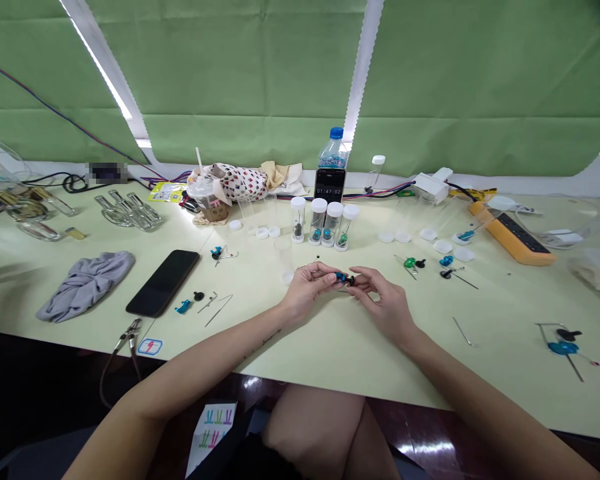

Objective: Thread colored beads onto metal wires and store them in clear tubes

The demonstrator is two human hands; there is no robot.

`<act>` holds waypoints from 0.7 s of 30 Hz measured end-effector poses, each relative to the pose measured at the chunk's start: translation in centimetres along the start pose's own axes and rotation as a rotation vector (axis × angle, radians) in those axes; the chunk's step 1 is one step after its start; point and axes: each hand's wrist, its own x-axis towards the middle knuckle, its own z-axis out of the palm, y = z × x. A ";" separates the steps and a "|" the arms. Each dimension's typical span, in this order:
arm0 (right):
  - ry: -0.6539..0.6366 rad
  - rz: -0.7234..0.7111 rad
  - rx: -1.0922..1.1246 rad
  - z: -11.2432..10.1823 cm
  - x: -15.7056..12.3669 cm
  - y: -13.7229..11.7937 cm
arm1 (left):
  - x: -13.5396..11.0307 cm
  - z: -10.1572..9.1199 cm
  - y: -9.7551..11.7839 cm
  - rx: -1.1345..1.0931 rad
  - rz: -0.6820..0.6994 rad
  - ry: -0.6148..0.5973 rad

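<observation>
Between my two hands is a small blue plastic part [339, 276] joined to or touching a black knob-like piece [351, 281]. The fingertips of my left hand [310, 285] pinch the blue part. My right hand [384, 301] has its thumb and fingers closed at the black piece; its hold is partly hidden. A thin metal rod seems to show just below the fingers. To the left lie a loose blue part [183, 307], a black piece [199, 296] and bent metal wires [219, 310]. On the right are a green part [409, 263] and a blue part [446, 261] with more wires.
Capped clear tubes [319, 220] with small parts stand before a phone timer [329, 183]. A dark phone [163, 283], grey cloth [87, 285] and pliers [129, 332] are at left. An orange power strip [517, 239] lies right. Another person's arm shows at the left edge.
</observation>
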 end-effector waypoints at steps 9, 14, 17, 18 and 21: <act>-0.012 0.001 0.060 0.1 0.0 0.1 | -0.1 0.1 0.1 -0.004 0.000 0.004; -0.016 0.000 0.054 0.1 0.0 0.2 | 0.0 0.1 0.1 -0.003 -0.001 0.001; 0.003 0.005 0.034 0.2 0.0 0.2 | 0.0 0.1 0.1 -0.009 0.000 0.004; 0.004 0.006 0.032 0.2 0.0 0.2 | 0.0 0.1 0.1 -0.012 0.000 0.004; -0.011 0.002 0.048 0.2 0.0 0.3 | -0.1 0.2 0.2 -0.018 0.000 0.000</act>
